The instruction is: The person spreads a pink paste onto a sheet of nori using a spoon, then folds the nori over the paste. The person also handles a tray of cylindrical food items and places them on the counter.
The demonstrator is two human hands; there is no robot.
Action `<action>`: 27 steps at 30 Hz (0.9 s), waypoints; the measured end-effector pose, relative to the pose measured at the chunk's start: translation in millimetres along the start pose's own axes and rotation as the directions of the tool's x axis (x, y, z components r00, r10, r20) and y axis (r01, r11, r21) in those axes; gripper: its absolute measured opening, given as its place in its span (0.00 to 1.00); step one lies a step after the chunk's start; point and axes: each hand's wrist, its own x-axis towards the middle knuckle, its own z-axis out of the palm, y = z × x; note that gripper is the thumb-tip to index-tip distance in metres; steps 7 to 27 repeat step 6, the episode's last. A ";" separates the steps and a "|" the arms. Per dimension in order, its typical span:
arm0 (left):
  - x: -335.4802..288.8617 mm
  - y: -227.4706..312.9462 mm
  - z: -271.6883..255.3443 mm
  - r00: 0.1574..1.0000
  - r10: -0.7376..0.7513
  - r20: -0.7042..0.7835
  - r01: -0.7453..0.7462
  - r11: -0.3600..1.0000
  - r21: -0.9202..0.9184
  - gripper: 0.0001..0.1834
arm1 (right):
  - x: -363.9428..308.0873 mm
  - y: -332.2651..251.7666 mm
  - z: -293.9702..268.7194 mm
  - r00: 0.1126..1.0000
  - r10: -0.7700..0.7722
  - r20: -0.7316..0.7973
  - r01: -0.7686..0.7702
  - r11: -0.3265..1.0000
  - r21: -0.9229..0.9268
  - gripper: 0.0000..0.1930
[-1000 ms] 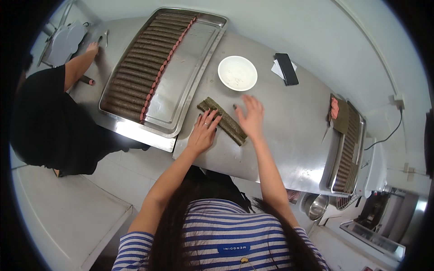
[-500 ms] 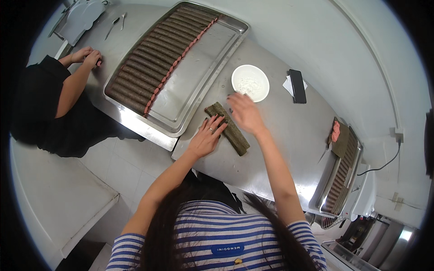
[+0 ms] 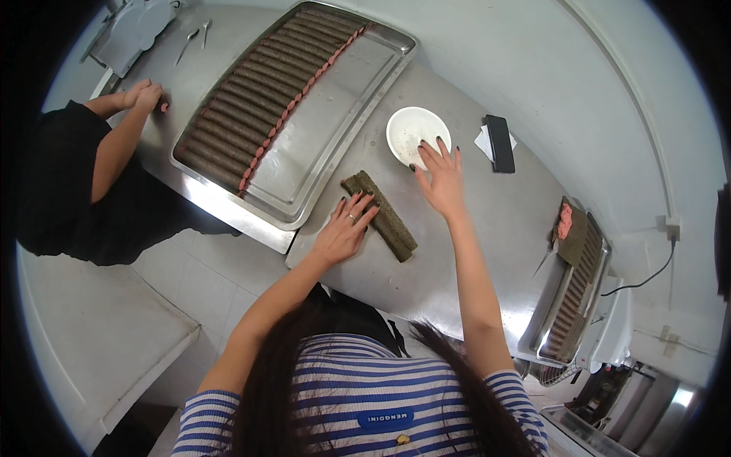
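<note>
A dark green seaweed roll [image 3: 387,221], partly rolled up, lies aslant on the steel table in front of me. My left hand [image 3: 346,228] rests on its left side, fingers spread over the rolled edge. My right hand [image 3: 442,179] is over the near rim of a white bowl [image 3: 402,137], its fingers apart and reaching inside, with nothing held. A little whitish residue shows in the bowl; whether the fingertips touch it I cannot tell.
Left of the roll stands a large metal tray [image 3: 335,114] with a row of seaweed rolls showing pink filling at their ends. A co-worker's hands [image 3: 143,95] are beyond it. A phone [image 3: 500,145] lies on paper at right. Another tray [image 3: 571,305] of rolls holds a filled sheet [image 3: 572,236].
My right hand has moved from beside the roll to the bowl, right and slightly away from the roll, with fingers spreading. My left hand stays on the roll.
</note>
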 end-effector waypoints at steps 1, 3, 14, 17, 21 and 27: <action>0.4 -0.3 -0.3 1.000 0.000 0.000 0.000 1.000 -0.001 0.31 | 5.3 6.9 3.3 0.999 0.042 -0.015 -0.043 0.997 -0.067 0.19; 0.4 -0.6 0.9 1.000 -0.005 0.000 0.005 1.000 -0.007 0.31 | 10.4 16.2 7.2 0.978 0.109 0.179 -0.088 0.989 -0.122 0.22; -1.3 -1.5 2.5 1.000 -0.006 -0.003 0.006 1.000 -0.012 0.32 | 13.3 21.4 9.3 0.916 0.210 0.343 -0.183 0.977 -0.110 0.25; -1.3 -1.5 2.5 1.000 -0.006 -0.003 0.006 1.000 -0.012 0.32 | 13.3 21.4 9.3 0.916 0.210 0.343 -0.183 0.977 -0.110 0.25; -1.3 -1.5 2.5 1.000 -0.006 -0.003 0.006 1.000 -0.012 0.32 | 13.3 21.4 9.3 0.916 0.210 0.343 -0.183 0.977 -0.110 0.25; -1.3 -1.5 2.5 1.000 -0.006 -0.003 0.006 1.000 -0.012 0.32 | 13.3 21.4 9.3 0.916 0.210 0.343 -0.183 0.977 -0.110 0.25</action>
